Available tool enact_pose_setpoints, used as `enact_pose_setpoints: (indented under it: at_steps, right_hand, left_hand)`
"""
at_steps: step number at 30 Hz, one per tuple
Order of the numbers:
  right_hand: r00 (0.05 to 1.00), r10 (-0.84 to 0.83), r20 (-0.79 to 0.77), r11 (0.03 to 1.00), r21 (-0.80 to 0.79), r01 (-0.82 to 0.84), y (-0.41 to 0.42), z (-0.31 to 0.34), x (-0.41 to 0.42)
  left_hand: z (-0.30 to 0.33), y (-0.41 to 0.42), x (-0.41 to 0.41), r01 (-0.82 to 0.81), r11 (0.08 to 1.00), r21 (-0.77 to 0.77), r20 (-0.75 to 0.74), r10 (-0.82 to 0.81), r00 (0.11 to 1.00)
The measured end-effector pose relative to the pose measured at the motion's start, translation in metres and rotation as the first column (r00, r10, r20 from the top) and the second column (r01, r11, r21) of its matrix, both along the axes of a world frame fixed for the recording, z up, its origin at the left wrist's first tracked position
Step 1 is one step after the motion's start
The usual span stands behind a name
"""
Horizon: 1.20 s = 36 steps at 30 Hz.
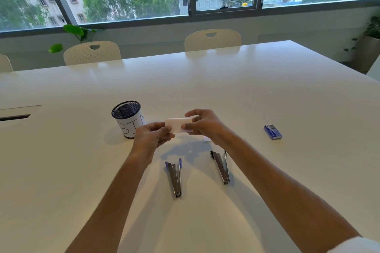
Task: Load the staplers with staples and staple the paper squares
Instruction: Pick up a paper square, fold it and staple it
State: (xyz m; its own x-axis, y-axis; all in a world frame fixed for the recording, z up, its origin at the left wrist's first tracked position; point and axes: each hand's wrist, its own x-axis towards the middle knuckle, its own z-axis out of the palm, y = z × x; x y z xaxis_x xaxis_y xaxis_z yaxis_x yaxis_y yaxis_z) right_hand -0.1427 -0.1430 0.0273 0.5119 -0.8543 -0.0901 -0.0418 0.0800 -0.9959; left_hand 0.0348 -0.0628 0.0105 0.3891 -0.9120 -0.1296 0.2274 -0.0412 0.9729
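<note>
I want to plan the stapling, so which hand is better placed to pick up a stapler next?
Probably the right hand: the black-tipped stapler lies just below its wrist. Both hands pinch the paper square, so the left hand could keep hold.
</note>
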Motion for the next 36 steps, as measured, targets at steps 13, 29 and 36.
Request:
enact_pose_setpoints:
  at_steps: [13, 29, 36]
  right_hand:
    - [0.999, -0.043, -0.031, 0.998, 0.052, 0.044, 0.000, 0.001, 0.002]
    - [0.998, -0.030, -0.061, 0.999, -0.025, 0.028, -0.003, -0.003, 0.004]
    - [0.995, 0.012, -0.104, 0.998, -0.065, -0.018, 0.007, -0.009, 0.010]
  left_hand:
    - [-0.001, 0.001, -0.004, -0.017, 1.000, -0.014, 0.047, 0.017, 0.999]
    - [-0.003, -0.007, 0.001, 0.095, 0.995, 0.041, 0.092, -0.098, 0.991]
    - [-0.003, -0.012, -0.012, 0.077, 0.995, 0.065, -0.031, -0.075, 0.997]
